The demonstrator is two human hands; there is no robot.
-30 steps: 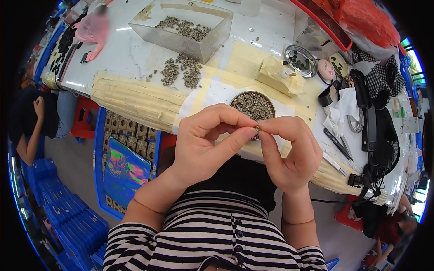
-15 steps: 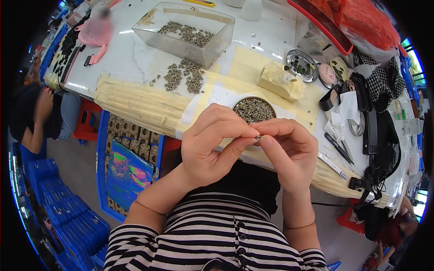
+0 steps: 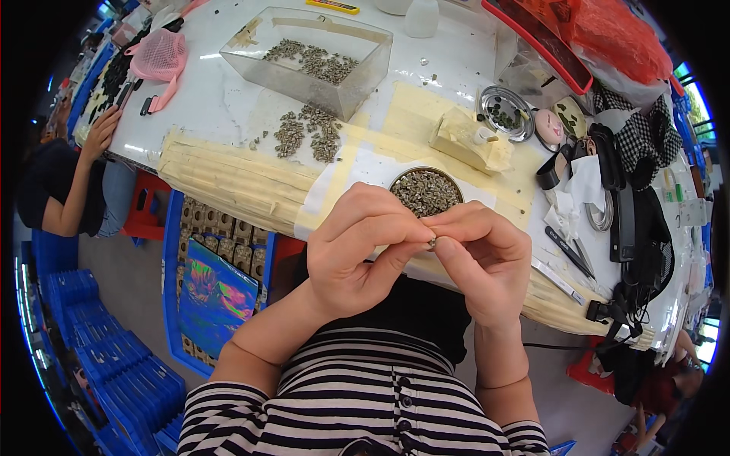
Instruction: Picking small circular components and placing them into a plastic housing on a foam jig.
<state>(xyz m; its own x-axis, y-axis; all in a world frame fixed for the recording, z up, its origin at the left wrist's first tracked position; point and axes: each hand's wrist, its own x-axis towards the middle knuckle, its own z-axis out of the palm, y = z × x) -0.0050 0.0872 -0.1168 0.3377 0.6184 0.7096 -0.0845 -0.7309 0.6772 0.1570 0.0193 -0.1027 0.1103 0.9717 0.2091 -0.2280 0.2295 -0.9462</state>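
Observation:
Between my fingertips sits a tiny metal part, silvery and too small to make out in detail. My left hand pinches it from one side and my right hand from the other, thumbs and forefingers meeting. Just beyond my fingers stands a round tin filled with many similar small metal parts. Farther left, loose piles of such parts lie on the table in front of a clear plastic box, which holds more of them.
A taped block and a round dish of dark green pieces lie right of the tin. Tweezers, black straps and a red-edged tray crowd the right. A blue crate stands below left; another person sits at far left.
My hands keep the same pinch and have shifted only slightly. At far left, the other person's arm now reaches up to the table edge.

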